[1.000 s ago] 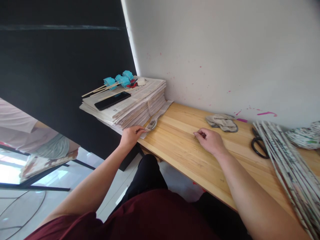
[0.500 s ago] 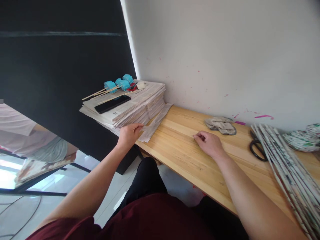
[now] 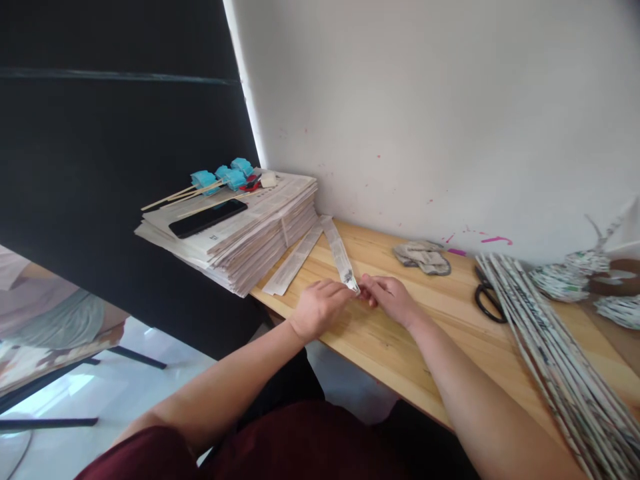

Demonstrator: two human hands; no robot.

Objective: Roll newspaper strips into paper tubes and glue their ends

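A long newspaper strip runs from beside the paper stack to my two hands, its near end bent and pinched. My left hand is closed on that end from the left. From the right, my right hand pinches the same end, its fingertips close to the left ones. Whatever else sits between the fingertips is too small to make out. Another flat newspaper strip lies along the foot of the newspaper stack, apart from both hands.
On the stack lie a black phone, blue flowers on thin sticks and a white block. To the right are a grey glove, black-handled scissors, rolled paper sticks and woven paper pieces. A person sits at left.
My left hand has moved right, bringing a strip's end away from the stack. My right hand has come left to meet it, and both now hold that end. The view has shifted slightly.
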